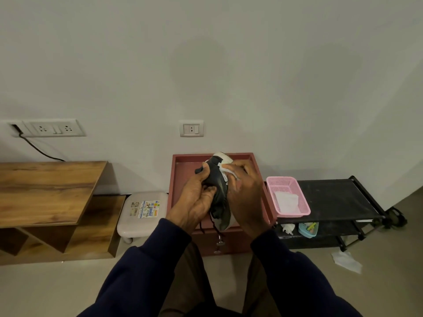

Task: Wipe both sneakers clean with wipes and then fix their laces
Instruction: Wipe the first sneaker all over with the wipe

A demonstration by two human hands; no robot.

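The left hand (196, 199) grasps the dark sneaker (220, 188) above the red cabinet (183, 162); the right hand (247, 197) pinches a white wipe (229, 172) against its far end.

A home room: wooden desk (45, 191), wall sockets (53, 128), low shoe rack (332, 200), plastic stool (143, 211).

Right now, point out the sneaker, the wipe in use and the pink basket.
sneaker (219, 187), head view, dark side of the upper.
wipe (226, 171), head view, white fold near the toe.
pink basket (281, 178), head view, far rim.
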